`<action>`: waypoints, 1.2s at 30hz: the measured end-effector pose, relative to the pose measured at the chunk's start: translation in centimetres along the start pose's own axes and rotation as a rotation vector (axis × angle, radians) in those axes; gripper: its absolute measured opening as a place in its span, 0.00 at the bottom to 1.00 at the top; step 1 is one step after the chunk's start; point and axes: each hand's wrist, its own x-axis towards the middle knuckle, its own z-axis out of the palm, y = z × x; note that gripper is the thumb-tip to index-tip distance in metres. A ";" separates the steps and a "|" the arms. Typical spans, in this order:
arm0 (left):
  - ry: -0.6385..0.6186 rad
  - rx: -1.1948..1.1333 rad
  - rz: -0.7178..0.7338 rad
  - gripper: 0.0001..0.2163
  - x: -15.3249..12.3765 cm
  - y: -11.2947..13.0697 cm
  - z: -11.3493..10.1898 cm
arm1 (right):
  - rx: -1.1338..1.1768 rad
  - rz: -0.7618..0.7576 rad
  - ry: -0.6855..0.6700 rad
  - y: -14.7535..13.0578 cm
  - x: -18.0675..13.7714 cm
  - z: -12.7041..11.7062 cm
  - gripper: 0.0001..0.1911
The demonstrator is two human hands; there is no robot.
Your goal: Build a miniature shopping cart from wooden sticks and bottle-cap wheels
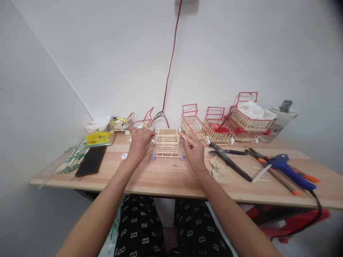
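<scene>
A miniature shopping cart built of pale thin sticks stands on the table between my hands, with blue wheels along its near axle. My left hand is closed, its fingertips pinched at the cart's upper left corner. On the other side, my right hand is closed on a thin wooden stick, with its fingertips close to the cart's upper right corner. The fingers partly hide both contacts. A loose white wheel lies left of my left wrist.
Several finished carts with red handles, one a red-handled cart, line the wall. Rightward lie black-handled pliers, orange-handled pliers and a blue glue gun. A phone, yellow packet and bundled sticks sit left.
</scene>
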 end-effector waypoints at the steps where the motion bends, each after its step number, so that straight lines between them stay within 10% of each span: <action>1: -0.007 -0.004 0.001 0.07 0.1 -0.1 0.0 | -0.002 0.000 0.002 0.0 -0.1 0.0 0.16; 36: -0.093 -0.042 0.055 0.07 0.3 -0.8 -0.4 | 0.063 -0.008 -0.038 0.1 -0.5 0.2 0.17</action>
